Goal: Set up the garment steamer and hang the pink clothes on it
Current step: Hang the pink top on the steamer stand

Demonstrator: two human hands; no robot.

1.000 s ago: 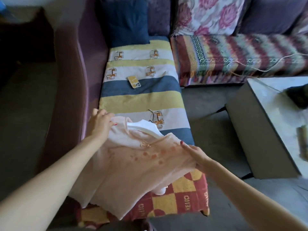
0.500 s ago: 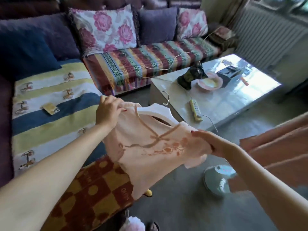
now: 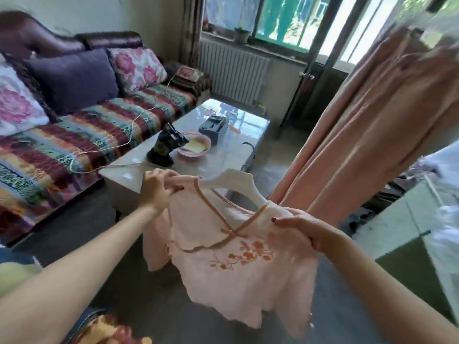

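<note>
Holding a pale pink top [image 3: 238,256] with orange floral embroidery, mounted on a white hanger [image 3: 234,186], in mid-air in front of a glossy coffee table [image 3: 223,155]. Left hand [image 3: 159,189] pinching the top's left shoulder between thumb and curled fingers; right hand [image 3: 310,232] gripping the right shoulder, thumb pressed flat on the fabric, remaining fingers hidden behind it. Long pink garment [image 3: 367,135] hanging at right, just beyond the top; striped sofa [image 3: 82,135] behind the table, at left.
</note>
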